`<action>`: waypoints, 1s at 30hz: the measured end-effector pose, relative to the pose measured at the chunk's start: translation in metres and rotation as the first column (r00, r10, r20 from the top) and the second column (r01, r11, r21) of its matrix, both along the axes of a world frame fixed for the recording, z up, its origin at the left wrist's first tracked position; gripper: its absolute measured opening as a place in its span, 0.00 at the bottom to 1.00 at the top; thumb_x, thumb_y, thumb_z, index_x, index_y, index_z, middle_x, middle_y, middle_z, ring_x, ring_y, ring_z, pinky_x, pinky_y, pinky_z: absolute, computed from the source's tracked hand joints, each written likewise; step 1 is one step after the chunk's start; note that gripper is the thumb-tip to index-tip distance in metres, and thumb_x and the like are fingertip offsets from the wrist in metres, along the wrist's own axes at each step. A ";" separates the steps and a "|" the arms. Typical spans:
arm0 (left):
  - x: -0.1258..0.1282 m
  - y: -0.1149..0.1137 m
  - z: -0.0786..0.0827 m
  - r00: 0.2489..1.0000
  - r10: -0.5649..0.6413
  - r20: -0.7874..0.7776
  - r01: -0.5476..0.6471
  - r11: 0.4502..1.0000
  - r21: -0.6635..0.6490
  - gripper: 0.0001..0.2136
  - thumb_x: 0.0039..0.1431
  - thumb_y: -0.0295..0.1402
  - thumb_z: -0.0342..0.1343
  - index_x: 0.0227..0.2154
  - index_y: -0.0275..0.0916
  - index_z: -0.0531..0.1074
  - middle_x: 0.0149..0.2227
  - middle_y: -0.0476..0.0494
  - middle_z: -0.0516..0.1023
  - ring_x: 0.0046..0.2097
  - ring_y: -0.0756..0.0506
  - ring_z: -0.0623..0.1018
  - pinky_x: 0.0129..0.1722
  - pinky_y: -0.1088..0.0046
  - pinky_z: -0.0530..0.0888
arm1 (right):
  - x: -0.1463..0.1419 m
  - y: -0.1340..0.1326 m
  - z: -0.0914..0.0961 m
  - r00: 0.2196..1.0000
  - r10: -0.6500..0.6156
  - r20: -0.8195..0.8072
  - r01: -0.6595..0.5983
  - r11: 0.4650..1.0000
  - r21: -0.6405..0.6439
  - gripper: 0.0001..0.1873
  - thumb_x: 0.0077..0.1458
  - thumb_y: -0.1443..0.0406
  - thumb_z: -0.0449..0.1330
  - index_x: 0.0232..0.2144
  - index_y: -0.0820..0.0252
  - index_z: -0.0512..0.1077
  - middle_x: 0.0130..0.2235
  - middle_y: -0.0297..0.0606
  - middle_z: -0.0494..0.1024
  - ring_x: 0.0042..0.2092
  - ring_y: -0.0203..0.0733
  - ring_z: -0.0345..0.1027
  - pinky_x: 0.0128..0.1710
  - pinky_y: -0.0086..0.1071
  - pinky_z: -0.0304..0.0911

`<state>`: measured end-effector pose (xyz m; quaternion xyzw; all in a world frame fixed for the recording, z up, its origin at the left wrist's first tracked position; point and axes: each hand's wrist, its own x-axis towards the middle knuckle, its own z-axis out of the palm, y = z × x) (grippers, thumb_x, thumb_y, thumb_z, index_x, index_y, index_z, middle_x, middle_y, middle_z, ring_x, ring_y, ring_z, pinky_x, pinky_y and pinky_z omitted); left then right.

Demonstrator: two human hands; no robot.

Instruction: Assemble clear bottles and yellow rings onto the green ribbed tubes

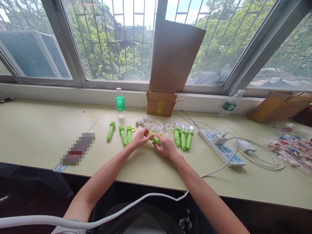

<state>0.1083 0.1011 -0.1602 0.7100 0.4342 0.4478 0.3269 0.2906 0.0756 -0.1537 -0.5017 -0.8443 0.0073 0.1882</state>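
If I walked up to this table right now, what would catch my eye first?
Most likely the two hands meeting at the middle of the table: the left hand and right hand hold one green piece between them. Green pieces lie in rows on either side, three to the left and three with clear tops to the right. A tall cardboard sheet leans against the window behind.

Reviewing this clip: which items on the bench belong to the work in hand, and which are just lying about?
In hand:
- green tube, held by left hand and right hand
- three green tubes at left
- three capped green tubes at right
- clear caps

Lying about:
- water bottle
- cardboard box
- power strip
- tipped bottle
- packets at right
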 end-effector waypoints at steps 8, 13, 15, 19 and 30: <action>0.001 0.000 -0.002 1.000 0.008 0.012 -0.007 1.000 -0.021 0.16 0.52 0.47 0.55 0.28 0.38 0.61 0.29 0.51 0.67 0.30 0.51 0.69 0.31 0.74 0.67 | 0.000 0.000 0.001 1.000 -0.007 0.001 0.007 1.000 -0.025 0.24 0.57 0.57 0.53 0.55 0.53 0.63 0.39 0.38 0.77 0.36 0.43 0.70 0.32 0.31 0.56; 0.001 0.001 -0.003 1.000 0.007 0.003 -0.007 1.000 -0.011 0.16 0.53 0.46 0.54 0.28 0.38 0.61 0.28 0.51 0.67 0.30 0.51 0.69 0.31 0.74 0.67 | 0.000 0.000 0.000 1.000 -0.008 0.008 0.009 1.000 -0.022 0.23 0.57 0.57 0.53 0.55 0.53 0.63 0.39 0.37 0.77 0.37 0.43 0.70 0.32 0.31 0.56; 0.001 0.001 -0.003 1.000 0.011 -0.003 -0.011 1.000 -0.010 0.16 0.52 0.46 0.55 0.28 0.38 0.61 0.28 0.51 0.67 0.30 0.51 0.69 0.30 0.74 0.67 | 0.000 0.000 0.001 1.000 -0.009 0.012 0.009 1.000 -0.021 0.23 0.57 0.57 0.53 0.54 0.53 0.64 0.39 0.38 0.77 0.37 0.43 0.70 0.32 0.31 0.56; 0.001 0.002 -0.002 1.000 0.022 -0.008 -0.022 1.000 -0.015 0.17 0.51 0.47 0.55 0.27 0.38 0.61 0.28 0.51 0.67 0.30 0.50 0.69 0.30 0.73 0.67 | 0.000 -0.001 0.002 1.000 -0.013 0.012 0.014 1.000 -0.017 0.22 0.57 0.58 0.53 0.53 0.53 0.64 0.39 0.38 0.77 0.37 0.43 0.70 0.32 0.31 0.57; -0.001 0.001 0.001 1.000 -0.012 0.007 0.012 1.000 0.025 0.16 0.53 0.46 0.55 0.26 0.38 0.61 0.28 0.51 0.67 0.31 0.50 0.69 0.31 0.74 0.66 | 0.001 -0.001 0.001 1.000 -0.007 -0.005 0.007 1.000 -0.004 0.26 0.56 0.58 0.53 0.57 0.54 0.61 0.40 0.39 0.77 0.36 0.44 0.70 0.32 0.31 0.57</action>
